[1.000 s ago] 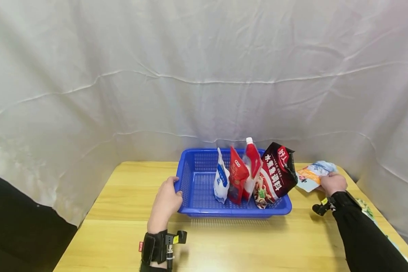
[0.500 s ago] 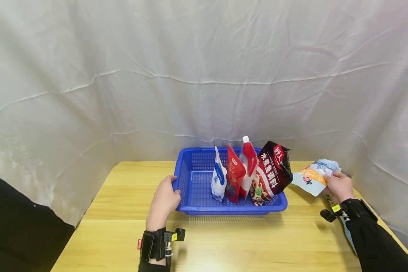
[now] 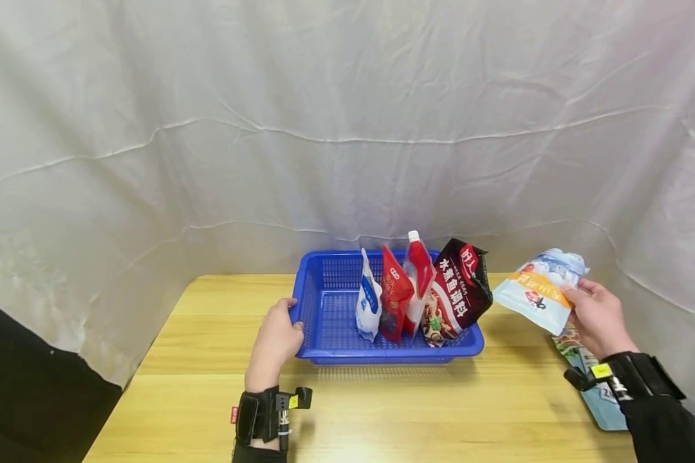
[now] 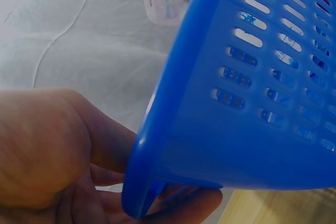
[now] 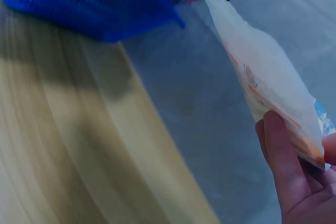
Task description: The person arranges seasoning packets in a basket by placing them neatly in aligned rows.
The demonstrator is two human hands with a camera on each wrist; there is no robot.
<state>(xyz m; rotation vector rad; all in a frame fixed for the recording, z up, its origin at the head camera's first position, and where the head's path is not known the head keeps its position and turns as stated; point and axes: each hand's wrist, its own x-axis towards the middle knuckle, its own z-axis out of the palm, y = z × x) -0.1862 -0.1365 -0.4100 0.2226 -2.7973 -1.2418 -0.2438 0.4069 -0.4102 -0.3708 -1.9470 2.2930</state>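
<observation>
My left hand (image 3: 275, 337) grips the left rim of a blue plastic basket (image 3: 382, 355). In the left wrist view, fingers (image 4: 194, 205) reach under the basket's rim (image 4: 176, 72). On the right, my right hand (image 3: 601, 318) holds up a light-blue and orange food pouch (image 3: 535, 292) by its right side. The right wrist view shows the pouch (image 5: 268, 72) edge-on, pinched between thumb and fingers (image 5: 281, 150). Standing in the basket are a white-and-blue pouch (image 3: 369, 308), a red pouch (image 3: 396, 292), a red spouted pouch (image 3: 419, 273) and a black seasoning bag (image 3: 463, 283).
Beneath the right forearm lies a teal and green packet (image 3: 602, 405), partly covered, on the wooden table (image 3: 405, 411). A grey-white cloth (image 3: 347, 128) hangs behind and at both sides. The black bag leans over the basket's right rim.
My right hand has lifted the light-blue and orange pouch off the table and turned it more upright, uncovering part of the teal packet. My left hand stays on the basket.
</observation>
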